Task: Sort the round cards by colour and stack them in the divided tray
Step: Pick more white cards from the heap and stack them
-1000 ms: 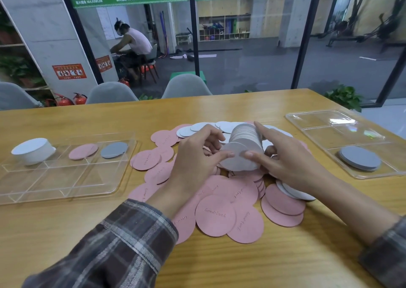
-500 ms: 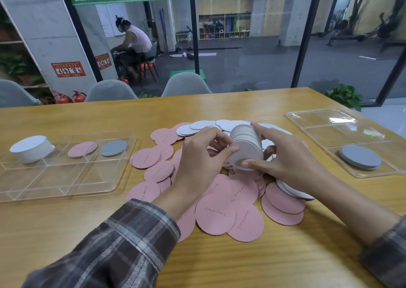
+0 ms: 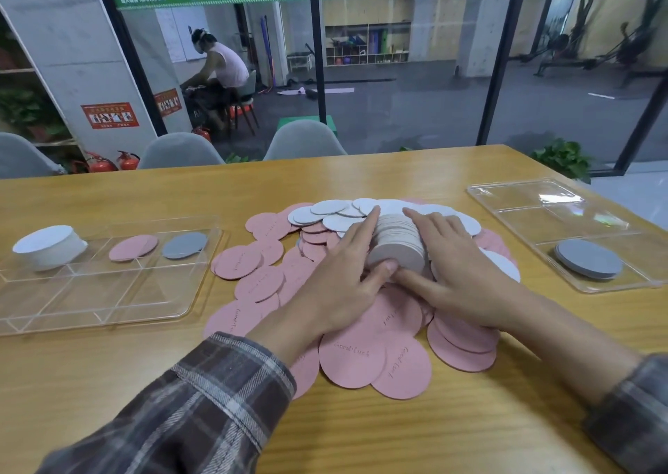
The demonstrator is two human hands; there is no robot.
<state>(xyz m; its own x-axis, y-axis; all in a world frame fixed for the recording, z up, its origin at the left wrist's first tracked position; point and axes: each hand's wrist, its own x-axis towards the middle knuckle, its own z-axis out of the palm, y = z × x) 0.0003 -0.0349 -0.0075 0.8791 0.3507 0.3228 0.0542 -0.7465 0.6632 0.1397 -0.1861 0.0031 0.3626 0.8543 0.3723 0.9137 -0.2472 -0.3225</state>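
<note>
1. Stack of white cards point(image 3: 397, 245): lies on its side at the middle of the desk point(image 3: 397, 437), on top of the loose pink cards point(image 3: 361, 358). Its long axis runs away from the person and its near round face is turned toward them.
2. Left hand point(image 3: 339, 278): straight fingers are pressed flat along the stack's left flank, with the thumb touching the lower near face.
3. Right hand point(image 3: 459, 274): mirrors the left, with flat fingers against the right flank and the thumb at the near face. The stack is squeezed between both hands.
4. Loose white cards point(image 3: 339, 213): fanned just beyond the stack, overlapping the pink spread.
5. Left tray point(image 3: 108, 314): clear and divided, well apart from the hands. Its far compartments hold a white pile point(image 3: 48, 247), pink discs point(image 3: 133, 247) and a grey disc point(image 3: 184, 245).
6. Right tray point(image 3: 524, 193): clear, near the desk's right edge, with a grey pile point(image 3: 589, 258) in its near compartment.
7. Open room: bare desk lies between the card spread and each tray, and along the near edge.
</note>
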